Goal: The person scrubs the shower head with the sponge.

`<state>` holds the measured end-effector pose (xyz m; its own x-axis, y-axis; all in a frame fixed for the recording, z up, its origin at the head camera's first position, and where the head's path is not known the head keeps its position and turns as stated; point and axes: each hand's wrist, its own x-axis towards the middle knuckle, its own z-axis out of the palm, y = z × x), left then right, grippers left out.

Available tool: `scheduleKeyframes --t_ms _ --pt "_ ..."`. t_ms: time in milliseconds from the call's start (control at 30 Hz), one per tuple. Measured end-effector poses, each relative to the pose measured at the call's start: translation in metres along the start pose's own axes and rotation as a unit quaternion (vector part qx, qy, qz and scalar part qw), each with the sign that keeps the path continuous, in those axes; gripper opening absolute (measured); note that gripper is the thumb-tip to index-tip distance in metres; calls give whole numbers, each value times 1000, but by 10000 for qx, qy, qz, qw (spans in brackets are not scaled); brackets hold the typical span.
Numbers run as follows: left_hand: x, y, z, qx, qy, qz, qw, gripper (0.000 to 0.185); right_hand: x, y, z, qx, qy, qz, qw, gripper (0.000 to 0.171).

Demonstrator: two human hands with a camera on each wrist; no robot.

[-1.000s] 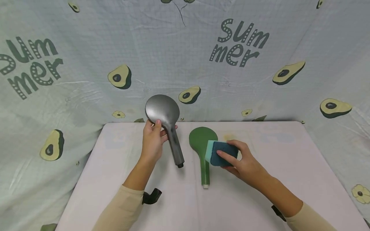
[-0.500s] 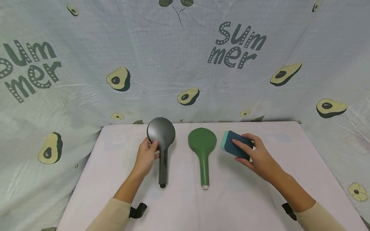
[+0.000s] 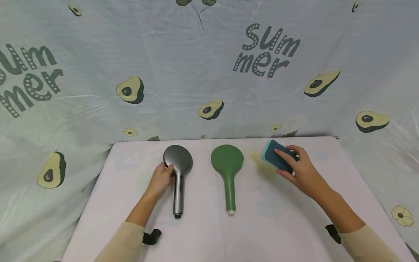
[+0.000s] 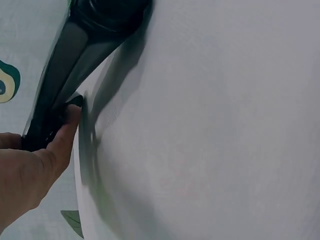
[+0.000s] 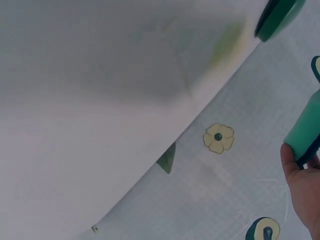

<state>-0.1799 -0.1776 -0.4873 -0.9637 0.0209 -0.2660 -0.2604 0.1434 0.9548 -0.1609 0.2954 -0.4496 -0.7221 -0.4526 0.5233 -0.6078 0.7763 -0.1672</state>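
Note:
A grey shower head (image 3: 178,163) lies flat on the table, handle toward me. My left hand (image 3: 167,171) holds it at the neck; in the left wrist view the thumb (image 4: 67,127) presses against the dark handle (image 4: 65,65). A green shower head (image 3: 227,162) lies parallel to it on the right, with no hand touching it. Farther right, my right hand (image 3: 294,165) grips a blue-and-teal sponge (image 3: 275,157), tilted, just over the table's far right part. The right wrist view shows the sponge's teal edge (image 5: 304,132) and the green shower head's rim (image 5: 277,17).
The pale table (image 3: 209,236) is backed and flanked by a cloth with avocado prints (image 3: 209,72). A faint yellowish stain (image 3: 256,159) marks the table beside the sponge. Black wrist straps (image 3: 151,236) show at both sleeves.
The left hand has lowered the grey shower head from upright in the air to flat on the table. The right hand has carried the sponge off the green shower head, rightward and back.

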Motion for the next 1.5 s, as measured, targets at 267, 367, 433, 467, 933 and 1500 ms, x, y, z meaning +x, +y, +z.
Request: scheduleKeyframes --t_ms 267,367,433,467,933,1500 --pt "3 -2 -8 276 392 -355 9982 44 5 20 -6 -164 -162 566 9981 63" --pt "4 -4 -12 456 509 -402 9968 48 8 26 -7 -249 -432 921 9945 65" --pt "5 -5 -14 566 533 -405 9962 50 8 31 -9 -342 -609 1110 9914 63" --pt "5 -6 -15 607 551 -416 9958 51 8 33 -10 -376 -690 1195 9897 62" --pt "6 -7 -17 884 840 -512 9912 66 18 72 -15 -704 -2381 2686 9307 60" --pt "-2 1 -23 1580 1435 174 9768 60 9 80 1 -486 -2862 3441 8929 68"
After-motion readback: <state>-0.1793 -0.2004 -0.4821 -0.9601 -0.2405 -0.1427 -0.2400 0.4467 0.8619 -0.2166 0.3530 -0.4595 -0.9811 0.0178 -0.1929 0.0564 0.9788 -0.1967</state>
